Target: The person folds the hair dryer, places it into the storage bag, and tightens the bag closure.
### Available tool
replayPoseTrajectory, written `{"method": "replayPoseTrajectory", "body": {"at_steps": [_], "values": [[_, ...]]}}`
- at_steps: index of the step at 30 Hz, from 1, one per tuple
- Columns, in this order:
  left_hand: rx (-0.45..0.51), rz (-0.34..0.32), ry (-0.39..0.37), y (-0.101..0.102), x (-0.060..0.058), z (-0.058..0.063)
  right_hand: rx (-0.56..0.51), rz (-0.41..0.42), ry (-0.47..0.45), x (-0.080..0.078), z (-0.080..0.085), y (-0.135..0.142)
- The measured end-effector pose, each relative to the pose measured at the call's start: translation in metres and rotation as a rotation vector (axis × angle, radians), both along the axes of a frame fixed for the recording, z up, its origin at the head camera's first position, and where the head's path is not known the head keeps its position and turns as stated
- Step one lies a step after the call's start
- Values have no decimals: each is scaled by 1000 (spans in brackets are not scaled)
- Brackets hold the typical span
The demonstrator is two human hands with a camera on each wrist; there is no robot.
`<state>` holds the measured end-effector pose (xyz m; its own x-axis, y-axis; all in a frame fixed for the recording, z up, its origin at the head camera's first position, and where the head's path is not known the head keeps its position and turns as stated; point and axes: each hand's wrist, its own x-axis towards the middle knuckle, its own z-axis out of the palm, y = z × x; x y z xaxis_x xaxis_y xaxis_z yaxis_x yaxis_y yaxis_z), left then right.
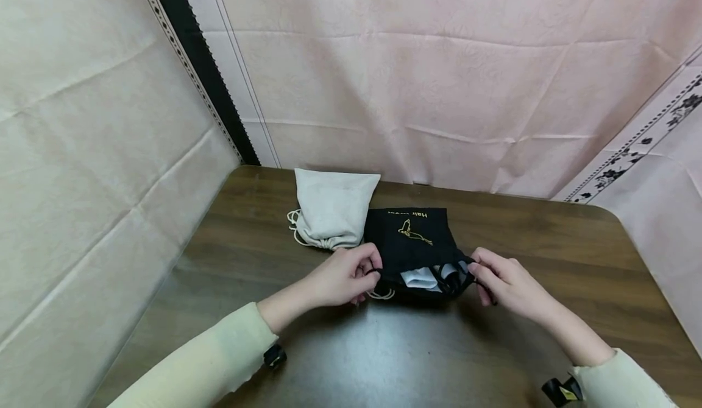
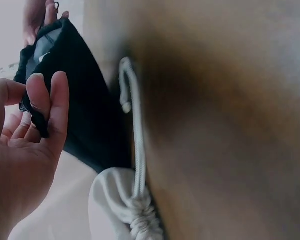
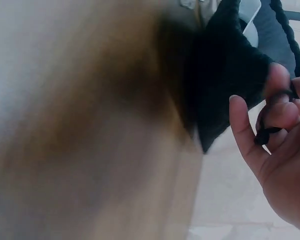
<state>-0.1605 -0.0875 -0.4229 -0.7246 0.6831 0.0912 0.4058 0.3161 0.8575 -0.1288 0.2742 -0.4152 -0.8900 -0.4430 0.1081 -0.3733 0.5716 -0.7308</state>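
Note:
A black drawstring bag (image 1: 406, 231) with gold lettering and a gold drawing lies on the table, its mouth toward me and gaping. Inside the mouth a folded whitish item (image 1: 419, 278) shows beside something black and partly hidden that I cannot identify. My left hand (image 1: 351, 274) pinches the black drawstring at the left end of the mouth. On the other end, my right hand (image 1: 507, 283) grips the knotted black drawstring (image 3: 264, 135), looped about its fingers. Touching the black bag's left side is a full-looking off-white drawstring bag (image 1: 334, 204), gathered at its neck.
A brown wood-grain table (image 1: 247, 213) carries both bags. Pale patterned cloth (image 1: 411, 91) hangs along its back, with more cloth (image 1: 99, 152) on the left. Off-white cord ends (image 1: 381, 295) stick out below the left hand.

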Motion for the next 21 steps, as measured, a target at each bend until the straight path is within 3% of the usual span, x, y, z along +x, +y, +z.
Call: {"method": "replayPoseTrajectory", "body": {"at_steps": [5,10,21], "values": [[27,6,-16,-3,-5,9,10,-20,83,-4,12,0],[28,-9,-8,-6,-5,9,46,12,154,-8,21,-1],[58,58,18,-21,-7,18,324,75,397,-12,41,1]]}}
